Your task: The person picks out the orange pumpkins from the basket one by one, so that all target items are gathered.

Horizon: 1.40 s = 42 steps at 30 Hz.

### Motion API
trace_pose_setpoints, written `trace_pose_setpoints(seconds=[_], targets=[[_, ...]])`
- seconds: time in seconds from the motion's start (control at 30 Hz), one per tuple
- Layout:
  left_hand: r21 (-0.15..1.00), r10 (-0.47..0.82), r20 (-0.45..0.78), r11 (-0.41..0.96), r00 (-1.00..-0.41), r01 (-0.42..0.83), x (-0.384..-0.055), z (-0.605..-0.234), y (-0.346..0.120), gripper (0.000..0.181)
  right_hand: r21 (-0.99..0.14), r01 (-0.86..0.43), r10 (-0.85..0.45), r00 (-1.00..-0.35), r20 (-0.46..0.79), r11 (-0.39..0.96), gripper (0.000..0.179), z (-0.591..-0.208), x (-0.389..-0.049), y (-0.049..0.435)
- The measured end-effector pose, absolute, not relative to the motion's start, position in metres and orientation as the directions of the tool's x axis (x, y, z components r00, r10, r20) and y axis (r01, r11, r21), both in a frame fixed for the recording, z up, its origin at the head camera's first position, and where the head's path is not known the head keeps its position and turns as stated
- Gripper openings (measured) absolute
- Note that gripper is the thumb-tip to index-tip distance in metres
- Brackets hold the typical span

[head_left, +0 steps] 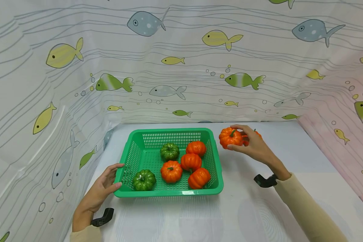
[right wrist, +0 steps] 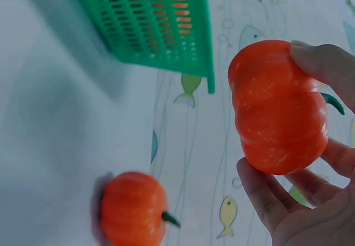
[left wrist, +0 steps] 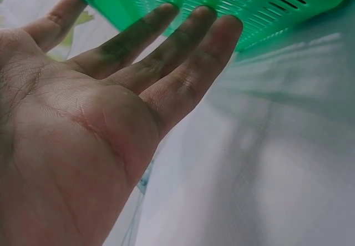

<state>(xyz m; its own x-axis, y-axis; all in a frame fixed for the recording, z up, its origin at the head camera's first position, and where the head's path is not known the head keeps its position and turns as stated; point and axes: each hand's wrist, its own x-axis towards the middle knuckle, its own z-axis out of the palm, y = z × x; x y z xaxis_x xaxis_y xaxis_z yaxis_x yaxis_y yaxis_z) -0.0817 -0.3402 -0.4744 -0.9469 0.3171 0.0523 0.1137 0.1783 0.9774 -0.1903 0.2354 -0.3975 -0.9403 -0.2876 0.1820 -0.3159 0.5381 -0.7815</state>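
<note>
- The right hand point(head_left: 251, 143) holds an orange pumpkin point(head_left: 229, 138) up off the worktop point(head_left: 245, 208), just right of the basket point(head_left: 169, 193); its fingers are clamped on the fruit, thumb on one side and fingertips on the opposite one.
- The held pumpkin has a green stem, which points up and to the right in the head view.
- A spare pumpkin point(right wrist: 133, 210), also orange, sits on the worktop and is partly hidden behind the right hand in the head view.
- The left hand point(head_left: 104, 183) is at the basket's left end, palm toward it; its fingers are nearly straight and spread apart, with tips at the slotted wall.
- The basket is green and stands on the worktop.
- In it are two green pumpkins, one in the near left corner point(head_left: 143, 180) and one farther back near the middle point(head_left: 169, 152).
- Four orange ones share it: one near the middle point(head_left: 171, 171), and three toward the right, at the back point(head_left: 196, 148), between point(head_left: 191, 162) and in front point(head_left: 199, 178).
- A fish-print sheet point(head_left: 181, 111) rises behind the worktop.
</note>
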Motion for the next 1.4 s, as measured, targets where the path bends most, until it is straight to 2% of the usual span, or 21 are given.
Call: trace_pose_setpoints(seconds=[0.53, 0.77, 1.07, 1.4], targets=[[0.975, 0.314, 0.048, 0.192, -0.948, 0.113, -0.079, -0.466, -0.337, 0.063, -0.765, -0.235, -0.203, -0.969, 0.139, 0.600, 0.077, -0.425, -0.180, 0.300], [0.972, 0.315, 0.053, 0.201, -0.948, 0.121, -0.080, -0.464, -0.337, 0.064, -0.777, -0.140, -0.118, -0.989, 0.085, 0.614, 0.078, -0.440, -0.177, 0.328], [0.976, 0.296, 0.037, 0.195, -0.954, 0.098, -0.081, -0.468, -0.339, 0.066, -0.780, -0.102, -0.036, -0.994, 0.102, 0.617, 0.075, -0.451, -0.179, 0.364], [0.975, 0.281, -0.003, 0.213, -0.960, 0.059, -0.080, -0.467, -0.338, 0.066, -0.776, -0.017, 0.060, -0.996, 0.071, 0.630, 0.082, -0.465, -0.184, 0.393]])
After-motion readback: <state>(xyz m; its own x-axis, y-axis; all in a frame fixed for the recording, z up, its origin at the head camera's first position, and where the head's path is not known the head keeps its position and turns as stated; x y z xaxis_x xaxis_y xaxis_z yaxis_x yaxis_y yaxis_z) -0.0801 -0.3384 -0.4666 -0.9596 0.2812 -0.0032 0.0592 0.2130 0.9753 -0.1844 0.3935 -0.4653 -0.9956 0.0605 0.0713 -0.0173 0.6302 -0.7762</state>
